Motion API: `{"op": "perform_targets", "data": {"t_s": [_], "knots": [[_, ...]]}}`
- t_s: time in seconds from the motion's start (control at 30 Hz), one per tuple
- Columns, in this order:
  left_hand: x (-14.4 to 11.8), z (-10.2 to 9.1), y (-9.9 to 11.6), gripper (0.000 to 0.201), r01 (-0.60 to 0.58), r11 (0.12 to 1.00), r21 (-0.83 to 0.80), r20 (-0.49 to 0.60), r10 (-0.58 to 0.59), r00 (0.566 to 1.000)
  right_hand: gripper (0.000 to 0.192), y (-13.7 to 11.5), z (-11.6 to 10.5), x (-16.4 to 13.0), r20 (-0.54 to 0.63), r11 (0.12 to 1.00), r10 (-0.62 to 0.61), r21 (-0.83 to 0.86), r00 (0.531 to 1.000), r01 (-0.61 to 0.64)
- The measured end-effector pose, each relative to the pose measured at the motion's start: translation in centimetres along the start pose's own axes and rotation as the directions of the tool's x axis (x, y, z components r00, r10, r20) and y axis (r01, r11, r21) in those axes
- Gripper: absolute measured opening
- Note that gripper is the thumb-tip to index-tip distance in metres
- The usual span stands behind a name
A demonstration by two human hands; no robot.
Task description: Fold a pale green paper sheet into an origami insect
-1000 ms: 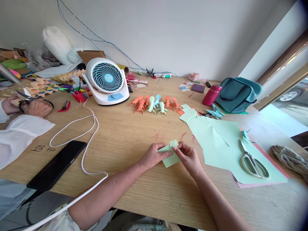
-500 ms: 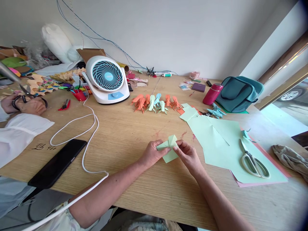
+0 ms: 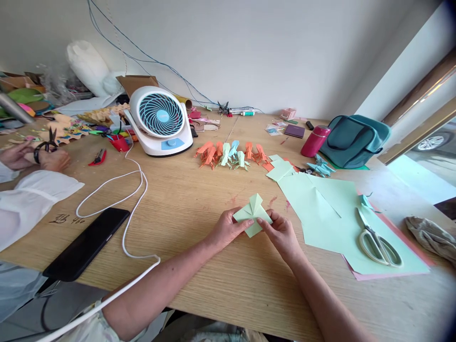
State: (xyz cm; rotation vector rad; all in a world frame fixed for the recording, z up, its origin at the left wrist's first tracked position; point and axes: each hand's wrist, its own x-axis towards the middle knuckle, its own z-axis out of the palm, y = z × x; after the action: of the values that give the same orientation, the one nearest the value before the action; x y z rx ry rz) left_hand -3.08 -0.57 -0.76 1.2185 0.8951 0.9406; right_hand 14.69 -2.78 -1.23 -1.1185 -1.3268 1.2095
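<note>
Between my hands is a folded piece of pale green paper (image 3: 254, 213), with a narrow flap standing up at its top and creases meeting in the middle. My left hand (image 3: 228, 229) pinches its left side, thumb on the front face and fingers behind. On the right side, my right hand (image 3: 281, 232) grips it the same way, thumb near the centre. Beyond the hands stands a row of folded paper figures (image 3: 233, 153) in orange, green and blue. Large green paper sheets (image 3: 320, 213) lie to the right, with scissors (image 3: 378, 244) on top.
At left a co-worker's hands (image 3: 50, 156) hold black scissors. A phone (image 3: 87, 243), a white cable (image 3: 142, 187) and a fan (image 3: 160, 121) are on the left half of the table. A red bottle (image 3: 315, 141) and a teal bag (image 3: 358, 140) stand at back right.
The green paper has opened wider, its right part now spread out to a point. My right hand has shifted slightly right. The co-worker's scissors have turned upward.
</note>
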Motion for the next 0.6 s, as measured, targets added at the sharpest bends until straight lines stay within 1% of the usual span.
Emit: {"op": "perform_targets", "data": {"t_s": [0.07,0.13,0.23,0.33,0.43,0.5,0.53,0.57,0.6], "knots": [[0.01,0.00,0.02,0.039,0.004,1.000,-0.020,-0.004,-0.004,1.000,0.031,0.06,-0.05,-0.01,-0.006,1.000,-0.001,0.000,1.000,0.001],[0.06,-0.07,0.04,0.037,-0.018,1.000,-0.002,-0.003,0.018,1.000,0.032,0.09,-0.05,-0.01,-0.008,1.000,-0.004,0.009,1.000,0.004],[0.17,-0.19,-0.06,0.036,-0.031,0.999,0.009,0.028,0.031,0.999,0.033,0.12,-0.01,-0.01,-0.004,0.999,-0.012,0.038,1.000,0.012],[0.22,-0.12,-0.28,0.038,-0.036,0.999,-0.021,0.059,0.037,0.998,0.031,0.17,0.01,-0.01,-0.014,0.998,-0.018,0.064,1.000,0.018],[0.18,0.05,-0.36,0.033,-0.074,0.997,0.010,0.066,0.073,0.995,0.027,0.29,0.00,0.05,-0.009,0.998,-0.048,0.045,0.999,0.049],[0.10,0.07,-0.19,0.023,-0.158,0.982,0.103,0.027,0.156,0.987,0.023,0.36,0.01,0.13,0.009,0.996,-0.083,0.024,0.997,0.083],[0.03,0.03,-0.02,0.016,-0.218,0.961,0.173,-0.002,0.222,0.975,0.021,0.38,0.03,0.19,0.011,0.995,-0.101,0.020,0.995,0.101],[-0.04,-0.05,0.19,0.011,-0.286,0.924,0.254,-0.026,0.302,0.953,0.020,0.37,0.05,0.25,0.003,0.993,-0.117,0.023,0.993,0.117],[-0.12,-0.18,0.42,0.008,-0.357,0.871,0.339,-0.041,0.392,0.919,0.020,0.33,0.08,0.30,-0.014,0.991,-0.128,0.031,0.992,0.128]]}}
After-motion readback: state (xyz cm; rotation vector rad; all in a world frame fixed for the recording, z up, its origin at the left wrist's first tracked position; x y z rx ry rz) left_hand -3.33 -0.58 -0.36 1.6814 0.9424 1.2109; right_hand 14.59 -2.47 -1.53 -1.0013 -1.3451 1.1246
